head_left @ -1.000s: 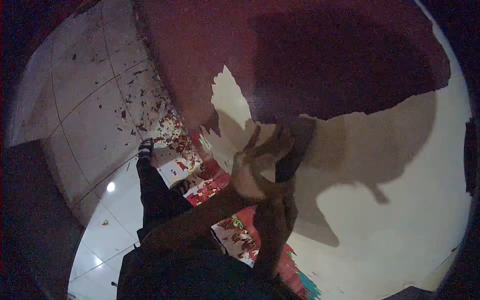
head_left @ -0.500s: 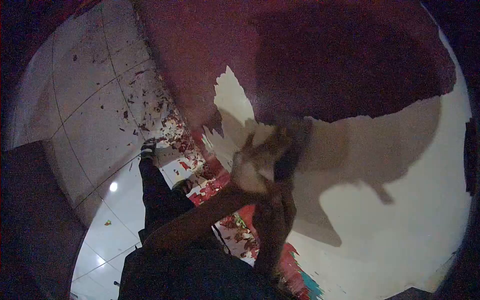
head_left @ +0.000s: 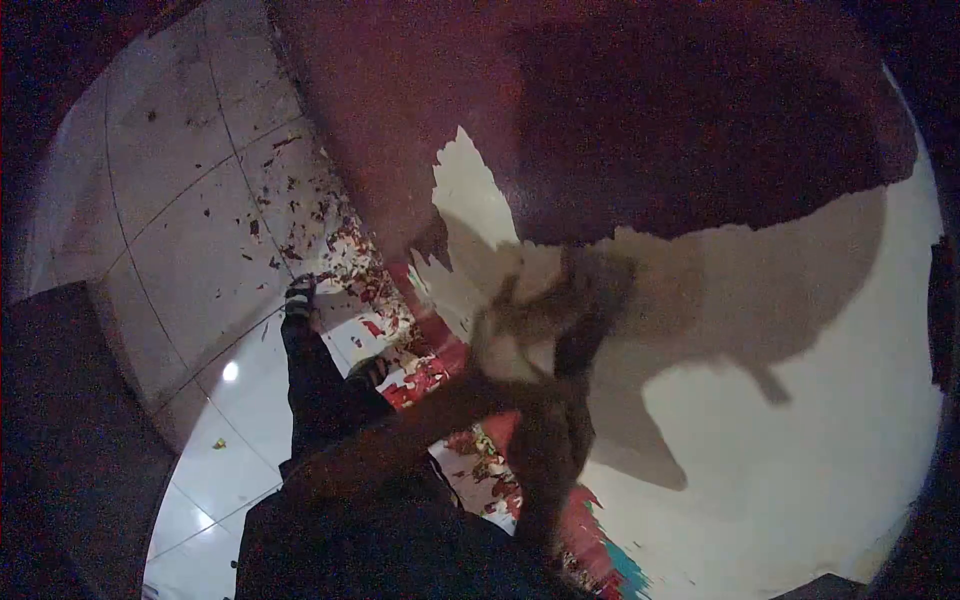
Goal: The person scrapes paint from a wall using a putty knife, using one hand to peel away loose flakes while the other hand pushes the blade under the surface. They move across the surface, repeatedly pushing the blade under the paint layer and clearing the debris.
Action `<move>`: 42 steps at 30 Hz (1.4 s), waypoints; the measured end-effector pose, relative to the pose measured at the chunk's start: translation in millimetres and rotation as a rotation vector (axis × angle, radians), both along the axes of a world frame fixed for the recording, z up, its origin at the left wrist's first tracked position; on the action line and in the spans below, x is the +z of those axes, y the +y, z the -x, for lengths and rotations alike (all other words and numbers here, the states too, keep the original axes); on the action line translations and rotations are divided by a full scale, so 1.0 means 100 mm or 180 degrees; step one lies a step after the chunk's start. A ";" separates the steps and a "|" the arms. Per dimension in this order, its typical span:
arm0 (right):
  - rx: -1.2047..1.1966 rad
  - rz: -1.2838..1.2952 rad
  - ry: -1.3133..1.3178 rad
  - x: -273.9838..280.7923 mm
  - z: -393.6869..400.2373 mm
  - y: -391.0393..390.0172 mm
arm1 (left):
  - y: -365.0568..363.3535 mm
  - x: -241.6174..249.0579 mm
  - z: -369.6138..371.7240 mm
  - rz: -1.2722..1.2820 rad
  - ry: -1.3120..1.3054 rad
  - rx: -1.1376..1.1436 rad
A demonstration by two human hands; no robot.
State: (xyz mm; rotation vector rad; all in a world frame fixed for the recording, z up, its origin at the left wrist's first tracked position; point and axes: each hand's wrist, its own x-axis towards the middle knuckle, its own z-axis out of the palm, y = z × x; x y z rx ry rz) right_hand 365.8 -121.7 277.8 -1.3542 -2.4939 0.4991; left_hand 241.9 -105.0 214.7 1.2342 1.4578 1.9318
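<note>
Both my hands are close together in front of the wall, blurred and dim. My right hand (head_left: 553,425) is closed at the lower end of a dark, smeared shape (head_left: 580,340), which I cannot make out. Just left of it, my left hand (head_left: 492,345) reaches across, its fingers smeared by motion. Above them, a dark red coating (head_left: 690,120) ends in a jagged edge. Pale wall (head_left: 780,470) is bared below that edge, and a narrow pale patch (head_left: 470,180) cuts up into the red. Shadows of my hands and arms fall across the bared part.
Red and pale flakes (head_left: 360,265) litter the tiled floor (head_left: 170,270) along the wall's foot. My feet (head_left: 298,297) stand among them. Strips of red and teal coating (head_left: 625,570) remain low on the wall. A dark surface (head_left: 75,400) borders the tiles at the left.
My hands and the dark shape between them have moved slightly to the right. The whole view has shifted a little.
</note>
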 end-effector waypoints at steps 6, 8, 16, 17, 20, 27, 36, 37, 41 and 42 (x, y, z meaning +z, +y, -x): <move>-0.0558 0.1066 0.0509 0.08 -0.16 -0.10 | -0.02 -0.15 -0.22 -0.0128 -0.0323 -0.0230; -0.0527 0.0956 0.1078 -0.07 -0.04 -0.08 | -0.03 -0.10 -0.13 -0.0596 -0.0975 -0.0336; -0.0161 0.1282 0.1231 -0.17 -0.28 0.00 | -0.09 -0.05 -0.04 0.0307 0.0251 0.0094; -0.0471 0.1335 0.1240 -0.24 -0.14 0.04 | -0.08 0.00 0.12 0.0418 0.0490 0.0295; -0.0485 0.1425 0.1563 -0.17 -0.08 -0.03 | 0.04 -0.45 -0.52 -0.0401 -0.1733 -0.1023; 0.0025 0.1190 0.0831 -0.05 0.06 0.04 | -0.05 -0.17 0.13 0.0505 0.0087 -0.0112; -0.0430 0.1267 0.0926 -0.10 -0.10 -0.15 | -0.09 -0.24 -0.02 0.0246 0.0166 -0.0123; -0.0472 0.1507 0.1187 -0.07 -0.11 -0.16 | -0.10 -0.24 -0.09 0.0245 0.0184 -0.0127; -0.0435 0.1381 0.0944 -0.19 -0.07 -0.05 | -0.06 -0.27 0.01 0.0361 0.0237 -0.0041; -0.0478 0.1414 0.0973 -0.23 -0.03 -0.02 | -0.05 -0.26 0.06 0.0399 0.0261 0.0047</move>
